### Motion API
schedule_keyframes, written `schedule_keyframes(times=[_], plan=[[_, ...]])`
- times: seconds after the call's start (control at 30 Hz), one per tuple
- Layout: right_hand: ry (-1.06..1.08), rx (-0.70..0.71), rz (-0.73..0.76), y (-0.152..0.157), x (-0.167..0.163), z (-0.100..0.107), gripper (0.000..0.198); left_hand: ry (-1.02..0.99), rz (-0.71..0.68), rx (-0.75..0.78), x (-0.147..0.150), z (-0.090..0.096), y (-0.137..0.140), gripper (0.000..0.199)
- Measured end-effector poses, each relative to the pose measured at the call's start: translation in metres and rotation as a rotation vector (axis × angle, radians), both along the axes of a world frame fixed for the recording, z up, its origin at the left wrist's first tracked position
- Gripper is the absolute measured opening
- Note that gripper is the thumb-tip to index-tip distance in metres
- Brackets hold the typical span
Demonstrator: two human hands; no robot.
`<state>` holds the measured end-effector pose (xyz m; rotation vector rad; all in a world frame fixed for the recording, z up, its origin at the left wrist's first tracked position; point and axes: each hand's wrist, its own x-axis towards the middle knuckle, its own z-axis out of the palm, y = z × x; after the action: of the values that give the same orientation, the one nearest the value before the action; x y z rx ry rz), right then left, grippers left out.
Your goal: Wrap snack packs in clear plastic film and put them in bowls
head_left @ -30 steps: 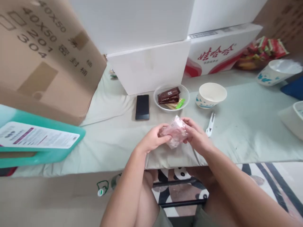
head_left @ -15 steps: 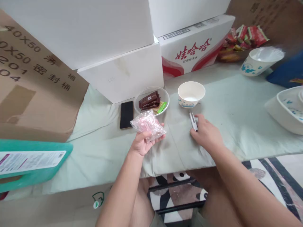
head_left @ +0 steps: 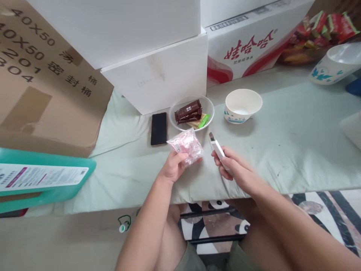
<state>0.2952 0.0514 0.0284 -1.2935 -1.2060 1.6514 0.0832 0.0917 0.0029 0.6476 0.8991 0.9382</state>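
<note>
The packet (head_left: pixel 189 145) lies to the left of the right hand (head_left: pixel 232 163), with a narrow strip of bare cloth between its right edge and the tool (head_left: pixel 220 151). The two are near but do not touch.

The tool's long axis runs slantwise from the right palm, away from the body and to the left, so its dark tip sits just beside the packet's upper right side and points past it rather than straight at it. Whether that tip is a blade is too small to tell.

The left hand (head_left: pixel 173 166) is the nearer one to the packet and has hold of it: thumb laid over the lower left part, fingers reaching beneath, the grip pinched flat. The packet is squarish, with no clear long axis, and is turned so that one corner points away from the body. The right hand is curled closed around the tool's pale handle, thumb on top.

Both hands are over the near part of the bench (head_left: pixel 284 158). The clear bowl (head_left: pixel 213 113) is just beyond the packet, the phone (head_left: pixel 158 128) to its left, and the cup (head_left: pixel 239 119) beyond the tool to the right.
</note>
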Motion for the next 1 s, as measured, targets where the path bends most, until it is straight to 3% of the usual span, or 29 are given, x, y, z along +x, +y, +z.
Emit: schedule_keyframes(times=[0.2,0.3,0.5,0.7,0.8,1.0], plan=[[0.152,-0.041,0.104,-0.003,-0.020,-0.009,0.036,0.007,0.006,0.005,0.000,-0.004,-0.009,0.055],[0.166,0.010,0.024,0.000,-0.021,-0.013,0.032,-0.007,0.060,-0.003,0.002,-0.006,-0.011,0.062],[-0.041,0.250,-0.051,0.003,-0.020,-0.018,0.018,0.001,0.145,0.080,0.007,-0.004,-0.010,0.072],[-0.351,0.463,0.016,0.004,-0.028,-0.021,0.037,0.015,0.186,0.170,0.010,-0.008,-0.008,0.074],[-0.406,0.493,0.062,0.003,-0.029,-0.022,0.041,-0.022,0.272,0.186,0.010,-0.005,-0.006,0.075],[-0.520,0.502,0.165,-0.001,-0.013,-0.022,0.041,-0.106,0.387,0.141,0.000,0.016,-0.004,0.067]])
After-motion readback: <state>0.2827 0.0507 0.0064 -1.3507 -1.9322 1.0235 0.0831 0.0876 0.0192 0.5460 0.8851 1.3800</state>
